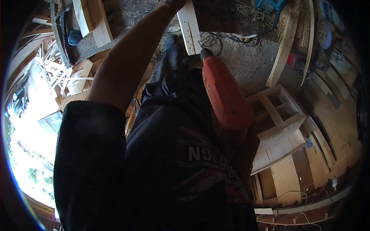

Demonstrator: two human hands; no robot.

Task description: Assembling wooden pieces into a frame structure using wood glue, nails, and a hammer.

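Observation:
A red power drill (227, 94) slants across the middle, its dark chuck (206, 54) pointing at the near end of a pale wooden piece (189, 29). My right hand (246, 150), in deep shadow, is closed around the drill's rear end. Whether the bit touches the wood cannot be made out. My left arm stretches far forward. At the top edge of the picture, my left hand (173, 3) lies against the far part of the wooden piece, with its fingers mostly cut off from view. Small holes or marks show on the wood near the chuck.
A wooden frame with crossbars (275, 111) stands to the right. Loose planks (285, 50) lean beyond it. Cables (246, 37) run over the shaving-strewn floor near a blue tool (271, 5). Wood scraps (79, 77) are piled at left, beside bright daylight.

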